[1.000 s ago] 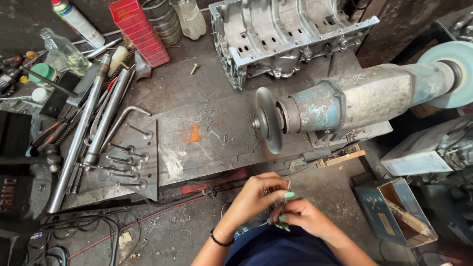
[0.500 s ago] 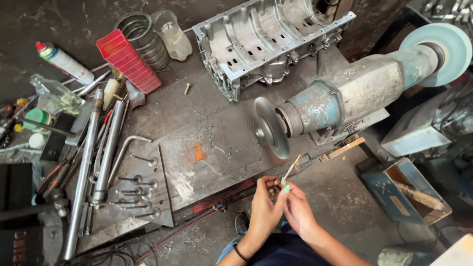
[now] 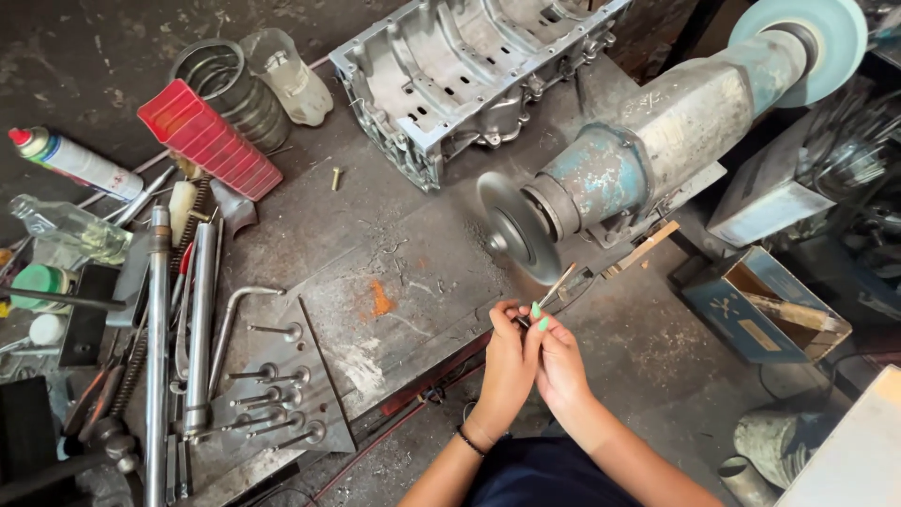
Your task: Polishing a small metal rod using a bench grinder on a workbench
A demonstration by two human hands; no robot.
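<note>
Hands: our left hand (image 3: pixel 507 361) and right hand (image 3: pixel 561 361) meet palm to palm just below the grinder; wrists converge from the lower frame.
Fingers: both sets are pressed together at the tips, pinching the lower end of a thin metal rod (image 3: pixel 556 285) (green nails show on the right).
Rod, position: held in the air, its free end close beside the grinding disc (image 3: pixel 518 230); whether they touch we cannot tell.
Rod, axis: the long axis runs from our fingertips up and to the right, toward the disc's lower rim.
Rod, handling: we judge it light, stiff and smooth, hence prone to twist or slip; hold best near the lower end, well clear of the disc.
Bench: stained steel workbench (image 3: pixel 310 253) with a row of engine valves (image 3: pixel 272 404) on a plate at left.
Machine: a blue-grey bench grinder (image 3: pixel 657 141) lies diagonally.
Far edge: an aluminium engine casing (image 3: pixel 450 66) and a red plastic tray (image 3: pixel 208 139).
</note>
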